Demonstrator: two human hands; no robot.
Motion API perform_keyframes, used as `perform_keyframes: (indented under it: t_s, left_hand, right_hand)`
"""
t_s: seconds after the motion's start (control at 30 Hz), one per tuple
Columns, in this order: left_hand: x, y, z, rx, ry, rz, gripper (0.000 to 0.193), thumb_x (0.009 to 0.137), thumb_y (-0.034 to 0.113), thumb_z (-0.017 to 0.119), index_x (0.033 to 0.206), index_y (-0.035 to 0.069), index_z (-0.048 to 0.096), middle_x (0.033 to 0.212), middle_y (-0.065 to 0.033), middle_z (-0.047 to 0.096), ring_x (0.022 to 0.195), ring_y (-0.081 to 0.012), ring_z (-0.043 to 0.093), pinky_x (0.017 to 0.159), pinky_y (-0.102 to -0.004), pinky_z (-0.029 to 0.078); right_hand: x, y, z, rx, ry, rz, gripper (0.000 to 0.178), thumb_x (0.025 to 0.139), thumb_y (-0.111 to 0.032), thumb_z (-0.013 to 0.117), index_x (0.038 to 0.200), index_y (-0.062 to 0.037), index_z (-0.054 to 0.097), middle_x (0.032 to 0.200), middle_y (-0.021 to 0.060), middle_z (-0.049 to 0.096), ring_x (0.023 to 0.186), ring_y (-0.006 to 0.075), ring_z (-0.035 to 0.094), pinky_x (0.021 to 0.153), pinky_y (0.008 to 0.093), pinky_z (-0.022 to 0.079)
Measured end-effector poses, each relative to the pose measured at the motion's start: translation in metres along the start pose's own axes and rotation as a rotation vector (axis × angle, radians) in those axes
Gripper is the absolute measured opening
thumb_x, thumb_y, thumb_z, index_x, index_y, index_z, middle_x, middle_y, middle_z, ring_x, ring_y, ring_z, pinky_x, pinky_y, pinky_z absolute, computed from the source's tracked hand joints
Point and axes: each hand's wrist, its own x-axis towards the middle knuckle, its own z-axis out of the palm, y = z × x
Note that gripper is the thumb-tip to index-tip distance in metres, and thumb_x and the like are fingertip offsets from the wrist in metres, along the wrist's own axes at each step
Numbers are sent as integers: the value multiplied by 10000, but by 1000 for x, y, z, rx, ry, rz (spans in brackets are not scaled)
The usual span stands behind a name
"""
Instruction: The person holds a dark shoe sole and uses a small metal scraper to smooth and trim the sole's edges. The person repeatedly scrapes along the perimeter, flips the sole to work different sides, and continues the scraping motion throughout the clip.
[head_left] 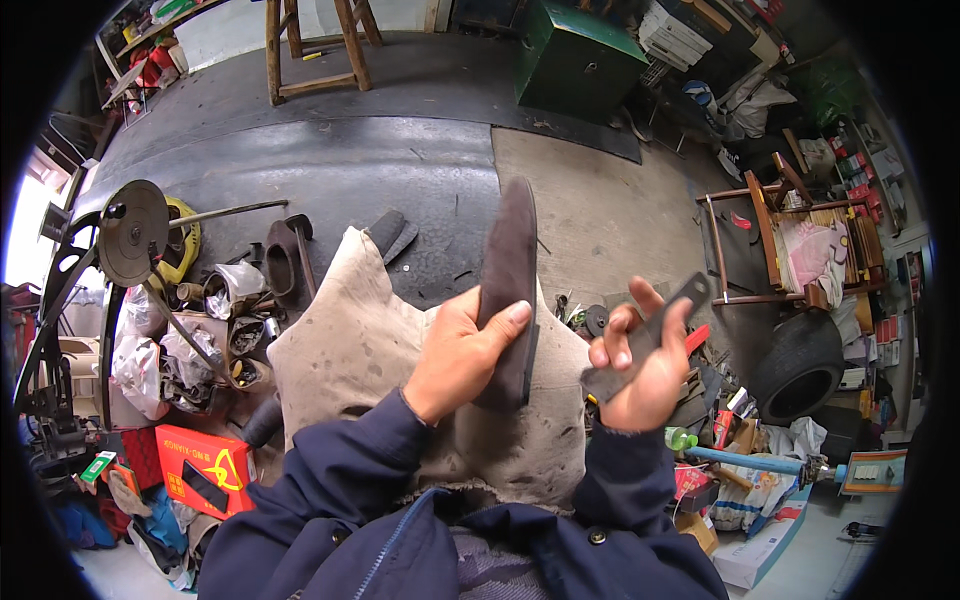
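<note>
My left hand (458, 348) is closed around a dark brown suede-like shoe (508, 250), its thumb pressed along the side near the sole edge. The shoe stands toe up over my lap, with its black sole facing right. In my right hand (650, 385) lies a flat dark metal blade (684, 305) with a hole at its upper end. It rests across the palm and between the fingers, apart from the shoe. A stained beige apron (350, 345) covers my lap beneath both hands.
Left stands a cast-iron machine with a round wheel (133, 232), beside bags and tins. A red shoebox (207, 470) lies lower left. Ahead are a green chest (580, 65) and a wooden stool (320, 75). A tire (797, 365) and wooden chair (790, 240) stand right.
</note>
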Motion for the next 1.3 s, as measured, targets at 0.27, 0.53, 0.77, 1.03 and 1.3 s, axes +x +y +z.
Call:
perform_keyframes:
  t_s: [0.27,0.53,0.77,1.03,1.3]
  left_hand:
    - [12,-12,-17,-168,-3,-113,268,1019,250,633,1128,6,643,1002,15,662,873,-40,557,759,-230,475]
    - [22,-31,-13,-309,-21,-168,284,1030,274,601,1132,11,640,977,24,647,858,-41,551,770,-232,464]
    - [28,-43,-8,-388,-37,-244,318,1027,295,596,1166,11,636,998,14,656,876,-55,571,795,-241,471]
    - [29,-44,-6,-438,-64,-255,328,1024,287,590,1197,10,624,1028,-1,660,895,-65,582,814,-238,471]
    - [29,-43,-6,-443,-60,-248,347,1020,298,589,1195,0,619,1025,-3,656,887,-68,577,805,-241,469]
  right_hand:
    - [62,53,5,306,72,118,376,1102,-373,382,1308,-75,485,855,47,531,576,102,457,528,277,420]
    - [73,55,2,298,82,62,291,1102,-268,417,1287,-59,499,755,-2,456,588,95,414,545,268,396]
    - [74,54,-1,277,165,29,277,1097,-284,440,1259,-63,484,714,-23,403,568,79,373,527,254,365]
    - [75,54,-2,216,179,-13,314,1084,-320,488,1255,-58,473,709,-33,375,565,65,351,519,239,345]
    - [73,54,0,198,159,-6,330,1082,-336,490,1257,-57,471,700,-37,367,561,60,343,511,232,335]
